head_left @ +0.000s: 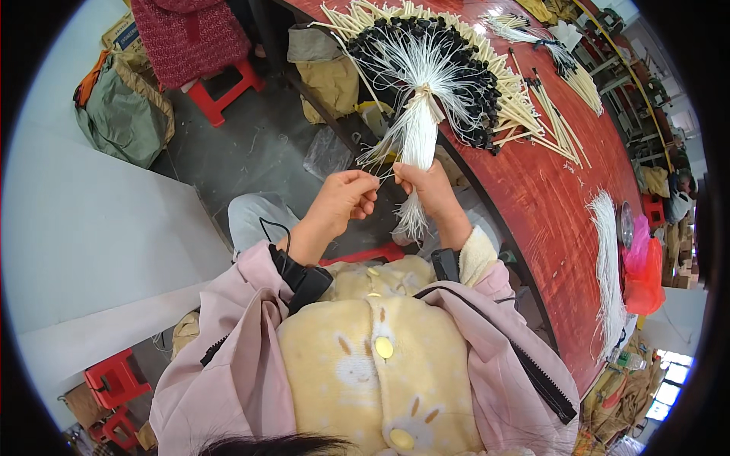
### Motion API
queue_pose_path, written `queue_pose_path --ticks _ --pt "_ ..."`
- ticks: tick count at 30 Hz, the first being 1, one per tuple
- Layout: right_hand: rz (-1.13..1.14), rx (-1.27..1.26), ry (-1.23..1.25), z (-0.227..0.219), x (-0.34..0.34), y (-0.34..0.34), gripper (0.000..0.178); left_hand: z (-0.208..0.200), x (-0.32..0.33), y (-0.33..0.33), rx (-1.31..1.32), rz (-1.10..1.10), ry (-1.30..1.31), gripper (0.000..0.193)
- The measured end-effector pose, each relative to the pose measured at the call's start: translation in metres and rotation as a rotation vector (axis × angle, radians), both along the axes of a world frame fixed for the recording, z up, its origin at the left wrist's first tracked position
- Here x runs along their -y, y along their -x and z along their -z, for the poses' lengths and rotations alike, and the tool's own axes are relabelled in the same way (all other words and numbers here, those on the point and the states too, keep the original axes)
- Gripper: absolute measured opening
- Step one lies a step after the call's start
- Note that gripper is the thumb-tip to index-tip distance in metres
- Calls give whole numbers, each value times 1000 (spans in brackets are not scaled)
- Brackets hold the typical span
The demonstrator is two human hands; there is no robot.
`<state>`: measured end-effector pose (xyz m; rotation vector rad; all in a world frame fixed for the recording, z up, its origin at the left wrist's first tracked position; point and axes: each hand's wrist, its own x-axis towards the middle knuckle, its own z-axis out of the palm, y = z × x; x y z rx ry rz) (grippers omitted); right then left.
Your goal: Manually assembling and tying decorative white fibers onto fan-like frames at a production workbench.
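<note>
A thick bundle of white strings (420, 140) is tied near its top and hangs over the table's edge. Above the tie its strands fan out to many cream-coloured sticks (525, 106) with black ends (479, 114). My right hand (435, 190) is closed at the lower part of the bundle, thumb on top, and the loose tails (411, 220) come out below it. Just to the left, my left hand (344, 201) pinches the ends of a few thin strands that run across toward my right thumb. How the right fingers wrap behind the bundle is hidden.
The red table (525, 205) curves along my right. On it lie another string-and-stick bundle (566, 61), a long hank of white string (606, 266) and a red plastic bag (645, 285). Beyond the table's left edge are a cloth sack (327, 83) and a red stool (224, 95).
</note>
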<state>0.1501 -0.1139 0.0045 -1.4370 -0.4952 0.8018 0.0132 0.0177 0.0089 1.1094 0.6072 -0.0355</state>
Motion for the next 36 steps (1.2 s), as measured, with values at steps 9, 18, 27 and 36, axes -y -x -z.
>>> queue_pose_path --ticks 9,18,27,36 --pt "-22 35 39 -2 4 -4 12 2 3 9 -81 -98 525 16" --pt "-22 16 31 -4 4 -3 11 4 4 8 11 -29 363 15" --pt "-2 -117 -41 1 4 -1 13 4 4 14 117 92 409 11" --pt "3 -285 -180 -4 0 6 21 28 1 5 212 -585 -693 15"
